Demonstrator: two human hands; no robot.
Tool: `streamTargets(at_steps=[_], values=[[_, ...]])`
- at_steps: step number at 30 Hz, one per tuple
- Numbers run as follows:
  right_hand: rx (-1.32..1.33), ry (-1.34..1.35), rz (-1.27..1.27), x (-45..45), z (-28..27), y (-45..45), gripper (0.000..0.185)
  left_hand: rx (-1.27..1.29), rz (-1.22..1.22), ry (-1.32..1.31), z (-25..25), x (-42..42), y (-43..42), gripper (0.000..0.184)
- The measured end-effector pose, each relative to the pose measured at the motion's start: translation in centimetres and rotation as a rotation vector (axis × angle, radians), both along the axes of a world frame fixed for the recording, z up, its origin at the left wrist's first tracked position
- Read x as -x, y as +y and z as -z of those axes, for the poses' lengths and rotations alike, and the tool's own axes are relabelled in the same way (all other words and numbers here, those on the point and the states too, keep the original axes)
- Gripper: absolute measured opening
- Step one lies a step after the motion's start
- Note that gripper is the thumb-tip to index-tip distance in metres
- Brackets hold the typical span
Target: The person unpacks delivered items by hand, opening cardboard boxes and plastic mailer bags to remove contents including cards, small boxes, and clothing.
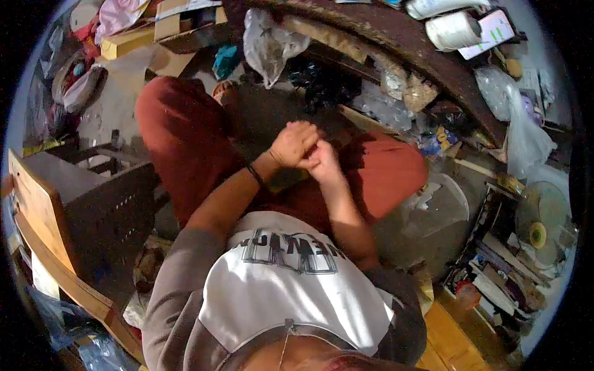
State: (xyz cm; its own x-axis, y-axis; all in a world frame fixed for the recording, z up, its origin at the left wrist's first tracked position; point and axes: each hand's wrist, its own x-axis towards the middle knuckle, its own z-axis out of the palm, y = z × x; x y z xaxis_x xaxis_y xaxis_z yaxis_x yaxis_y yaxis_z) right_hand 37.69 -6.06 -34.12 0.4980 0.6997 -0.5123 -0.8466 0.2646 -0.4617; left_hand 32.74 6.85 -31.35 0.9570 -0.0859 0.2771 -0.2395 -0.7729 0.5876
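My left hand (296,143), with a dark band on the wrist, is closed and pressed against my right hand (324,162). The two meet in front of my lap, between my bent knees in red-brown trousers (185,148). The fingers of my right hand are curled in against the left and partly hidden by it. Whatever lies between the palms, if anything, is covered. Beyond the hands the floor is dark, with a black plastic bag (322,80) and a clear plastic bag (272,46) farther off.
A dark bench edge (433,68) crosses the upper right, with a white thread spool (453,31) on top. A grey plastic crate (111,210) and a wooden board (40,210) stand at my left. To the right are a clear plastic tub (442,207) and a rack of clutter (495,272).
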Motion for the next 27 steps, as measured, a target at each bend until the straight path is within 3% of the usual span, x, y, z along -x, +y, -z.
streamTargets(at_steps=[1, 2, 3, 4, 5, 7, 9, 11, 15, 16, 17, 18, 20, 22, 26, 27], values=[[0.085, 0.085, 0.014, 0.0, 1.4, -1.5, 0.036, -0.029, -0.051, 0.072, 0.8, -0.1, 1.1, 0.039], [0.132, -0.012, -0.012, 0.2, -2.3, -1.0, 0.033, 0.118, -0.217, 0.013, 4.0, 0.5, 1.6, 0.036], [0.177, -0.115, -0.037, 0.2, -6.2, -0.3, 0.029, 0.154, -0.247, 0.248, 7.7, 1.1, 2.7, 0.036], [0.185, -0.091, -0.021, -0.3, -5.7, -1.2, 0.025, 0.194, -0.274, 0.482, 11.5, 1.7, 4.0, 0.036], [0.193, -0.065, -0.004, -0.9, -4.9, -2.0, 0.022, 0.091, -0.245, 0.544, 13.0, 2.9, 4.9, 0.037], [0.302, -0.022, 0.112, -2.1, -4.5, -1.8, 0.024, -0.057, -0.172, 0.667, 11.4, 4.6, 6.5, 0.039], [0.269, 0.018, 0.127, -3.0, -3.8, -0.9, 0.027, -0.036, -0.137, 0.66, 1.0, 4.4, 7.2, 0.042], [0.296, -0.138, 0.012, -3.0, -3.8, 0.9, 0.023, -0.008, -0.154, 0.532, -4.3, 4.1, 8.3, 0.045], [0.561, -0.373, -0.061, -1.4, -3.7, 6.5, 0.015, -0.092, -0.239, 0.281, -5.1, 4.3, 11.5, 0.048], [0.491, -0.441, -0.092, -1.9, 0.6, 6.5, 0.017, -0.112, -0.27, 0.291, -4.8, 4.3, 12.7, 0.048], [0.474, -0.451, -0.128, -1.9, 0.3, 7.2, 0.017, -0.132, -0.302, 0.303, -4.5, 4.2, 13.8, 0.048], [0.457, -0.461, -0.164, -1.7, -0.8, 8.2, 0.017, -0.209, -0.312, 0.529, -3.9, 3.8, 14.8, 0.047], [0.393, -0.371, -0.273, -1.5, -4.0, 9.5, 0.022, -0.272, -0.522, 0.348, -1.4, 3.2, 15.5, 0.046], [0.37, -0.438, -0.285, -1.3, -3.4, 9.6, 0.02, -0.316, -0.661, 0.157, 0.6, 2.9, 15.9, 0.049], [0.533, -0.57, -0.281, -0.9, -0.6, 7.4, 0.019, -0.065, -0.488, 0.497, 1.6, 2.0, 14.3, 0.051], [0.51, -0.497, -0.278, -0.8, -0.7, 6.6, 0.019, -0.061, -0.459, 0.531, 1.9, 2.2, 13.9, 0.052]])
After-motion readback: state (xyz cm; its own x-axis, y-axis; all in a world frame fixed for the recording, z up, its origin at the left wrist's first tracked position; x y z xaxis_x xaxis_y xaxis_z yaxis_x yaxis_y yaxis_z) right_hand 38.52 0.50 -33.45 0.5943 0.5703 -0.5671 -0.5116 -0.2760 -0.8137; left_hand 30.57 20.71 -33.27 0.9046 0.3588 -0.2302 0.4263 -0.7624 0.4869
